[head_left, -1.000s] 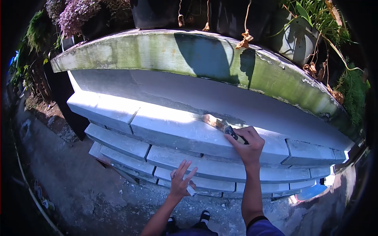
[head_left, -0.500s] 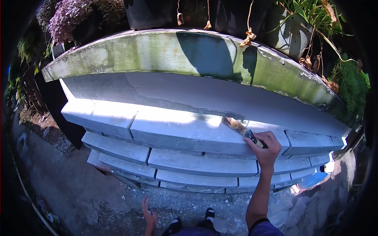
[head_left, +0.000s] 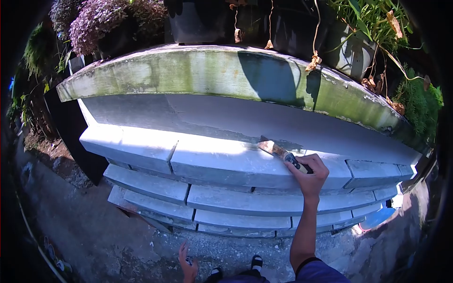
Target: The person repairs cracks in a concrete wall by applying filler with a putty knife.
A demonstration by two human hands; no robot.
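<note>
My right hand [head_left: 309, 174] is wrapped round the handle of a putty knife [head_left: 278, 152], whose rusty blade points up and left. The blade lies at the back edge of the top row of pale blocks [head_left: 226, 162], where they meet the smooth grey wall [head_left: 226, 111]. Low in the view, my left hand [head_left: 188, 265] hangs over the ground with its fingers apart; a small dark object shows at its palm, too unclear to name.
A mossy curved ledge [head_left: 188, 70] overhangs the wall, bearing pots and a purple plant [head_left: 99, 26]. Lower block rows [head_left: 245, 200] step down to rough ground [head_left: 127, 245]. A blue object [head_left: 379, 218] sits at the lower right.
My right hand and the putty knife have moved left along the top blocks. The camera view has shifted slightly, with the wall appearing lower and further right.
</note>
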